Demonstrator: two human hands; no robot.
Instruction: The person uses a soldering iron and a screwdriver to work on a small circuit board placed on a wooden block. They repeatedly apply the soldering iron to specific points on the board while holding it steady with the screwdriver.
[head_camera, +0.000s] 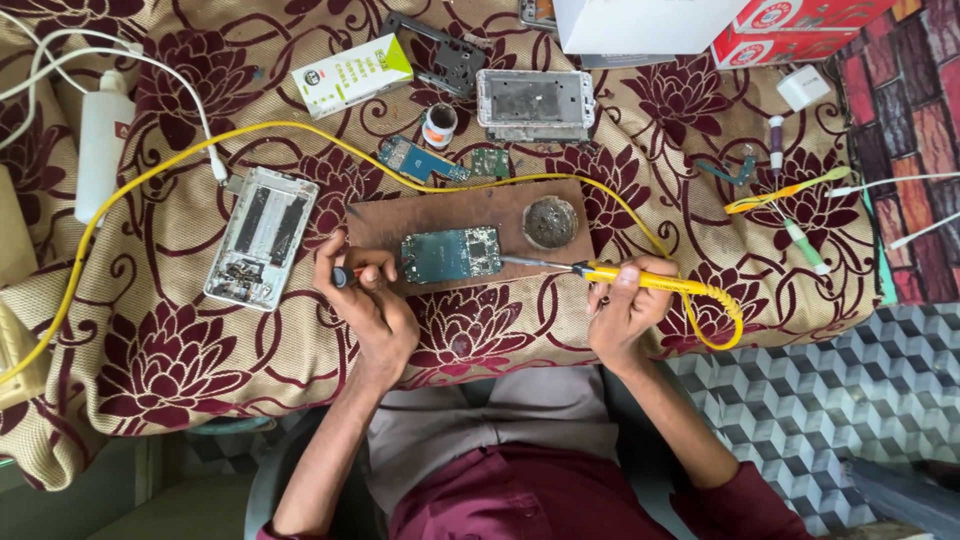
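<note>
A blue-green circuit board (451, 254) lies flat on a brown work board (440, 215) at the middle of your cloth-covered desk (180, 350). Your right hand (625, 305) grips a yellow soldering iron (610, 273), tip touching the board's right edge. Your left hand (368, 298) is closed around a small dark-tipped tool (343, 277) beside the board's left edge. Keep the circuit board pinned still and the tip steady.

Bright, even daylight, soft short shadows, sharp focus, slight wide-angle stretching toward the edges.
</note>
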